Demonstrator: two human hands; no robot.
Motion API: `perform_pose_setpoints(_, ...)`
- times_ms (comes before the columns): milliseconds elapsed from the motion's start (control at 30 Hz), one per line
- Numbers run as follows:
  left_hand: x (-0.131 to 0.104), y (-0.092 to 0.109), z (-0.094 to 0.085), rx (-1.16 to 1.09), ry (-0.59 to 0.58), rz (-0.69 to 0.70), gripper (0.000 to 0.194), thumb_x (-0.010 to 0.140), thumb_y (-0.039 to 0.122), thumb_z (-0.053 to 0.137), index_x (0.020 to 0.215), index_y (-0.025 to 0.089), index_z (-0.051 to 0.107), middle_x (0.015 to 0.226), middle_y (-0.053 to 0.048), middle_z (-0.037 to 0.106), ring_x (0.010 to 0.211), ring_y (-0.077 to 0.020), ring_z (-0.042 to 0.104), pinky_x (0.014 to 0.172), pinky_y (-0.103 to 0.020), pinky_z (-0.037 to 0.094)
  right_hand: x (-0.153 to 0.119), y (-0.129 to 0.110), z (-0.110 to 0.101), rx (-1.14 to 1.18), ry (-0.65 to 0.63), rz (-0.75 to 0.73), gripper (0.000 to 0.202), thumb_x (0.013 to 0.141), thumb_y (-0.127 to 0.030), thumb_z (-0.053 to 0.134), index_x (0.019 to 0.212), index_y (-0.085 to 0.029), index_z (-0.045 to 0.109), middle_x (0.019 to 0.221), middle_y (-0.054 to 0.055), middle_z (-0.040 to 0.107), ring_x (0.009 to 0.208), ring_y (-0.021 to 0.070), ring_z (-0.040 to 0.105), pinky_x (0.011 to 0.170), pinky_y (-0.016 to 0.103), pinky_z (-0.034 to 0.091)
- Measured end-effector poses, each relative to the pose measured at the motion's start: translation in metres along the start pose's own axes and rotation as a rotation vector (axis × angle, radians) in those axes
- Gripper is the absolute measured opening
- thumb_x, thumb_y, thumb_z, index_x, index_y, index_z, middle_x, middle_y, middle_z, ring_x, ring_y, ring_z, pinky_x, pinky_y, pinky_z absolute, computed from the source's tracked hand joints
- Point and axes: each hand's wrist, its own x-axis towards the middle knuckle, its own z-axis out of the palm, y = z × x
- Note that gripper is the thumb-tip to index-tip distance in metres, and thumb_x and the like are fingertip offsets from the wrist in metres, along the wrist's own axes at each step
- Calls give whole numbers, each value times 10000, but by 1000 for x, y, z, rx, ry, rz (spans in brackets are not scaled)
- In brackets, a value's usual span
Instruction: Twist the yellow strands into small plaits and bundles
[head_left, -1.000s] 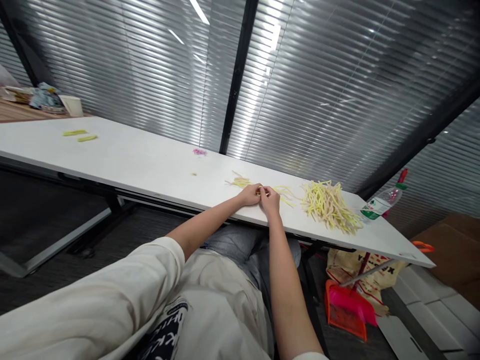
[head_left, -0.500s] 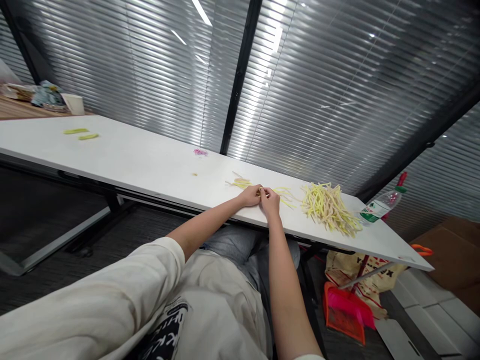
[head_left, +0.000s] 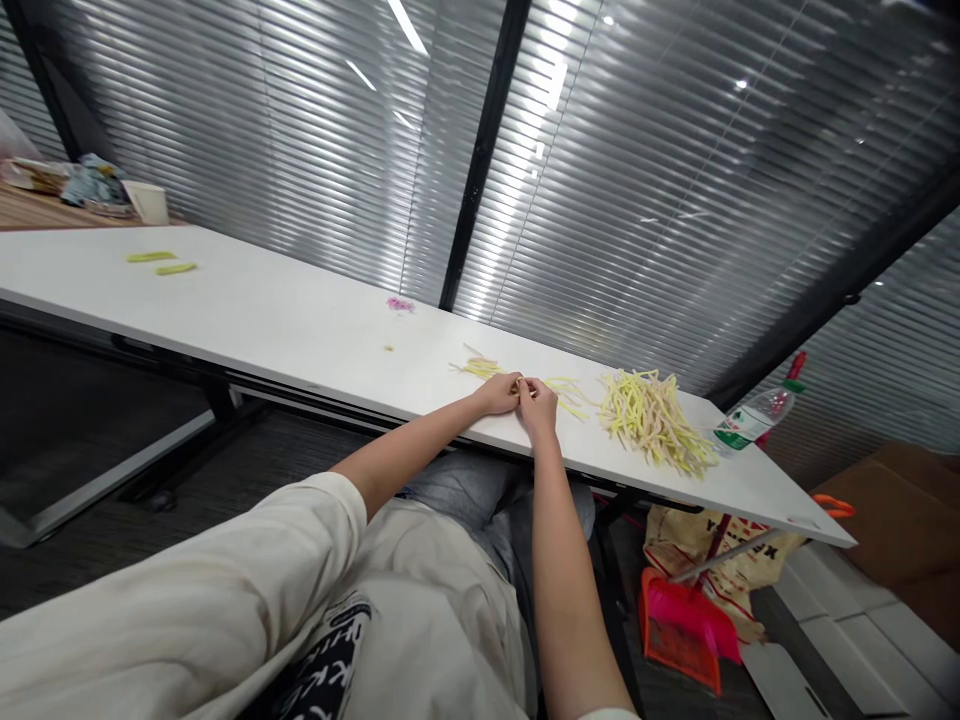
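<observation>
My left hand [head_left: 499,394] and my right hand [head_left: 538,408] meet at the table's front edge, fingertips pinched together. Between them shows a bit of a thin pale yellow strip, mostly hidden by the fingers. Just beyond my left hand lies a small bunch of yellow and pinkish strips [head_left: 480,367]. More loose strips [head_left: 568,393] spread out to the right of my right hand. Farther right is a large tangled pile of yellow and beige strips [head_left: 654,420].
A plastic bottle with a green cap [head_left: 757,415] lies tilted by the pile. Pink bits [head_left: 400,304] sit near the table's [head_left: 285,310] back edge, two yellow-green pieces [head_left: 175,268] at far left. A white cup [head_left: 150,203] stands beyond; an orange-pink dustpan [head_left: 682,630] is on the floor.
The view has shifted slightly. Both hands stay together in the same spot, with only small finger movement; the strips on the table look unchanged.
</observation>
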Motion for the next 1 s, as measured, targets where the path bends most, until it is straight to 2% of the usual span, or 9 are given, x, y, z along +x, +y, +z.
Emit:
perform_pose_setpoints(500,0,0,-2,63,-6,-5,212,688,178,554,887,139,616,808,-62,666,791,-198,608,727,-287,466,0,2,2,5,1,2,378,819,-482,429,831,-187,665,772,44,680,677,171,573,656,267,419)
perform_pose_setpoints(1000,-1,2,-2,12,-21,-7,244,684,164,556,920,150,622,823,-62,671,799,-200,610,736,-288,463,0,2,1,5,-3,17,375,815,-481,436,839,-187,667,760,41,679,680,172,577,662,269,426)
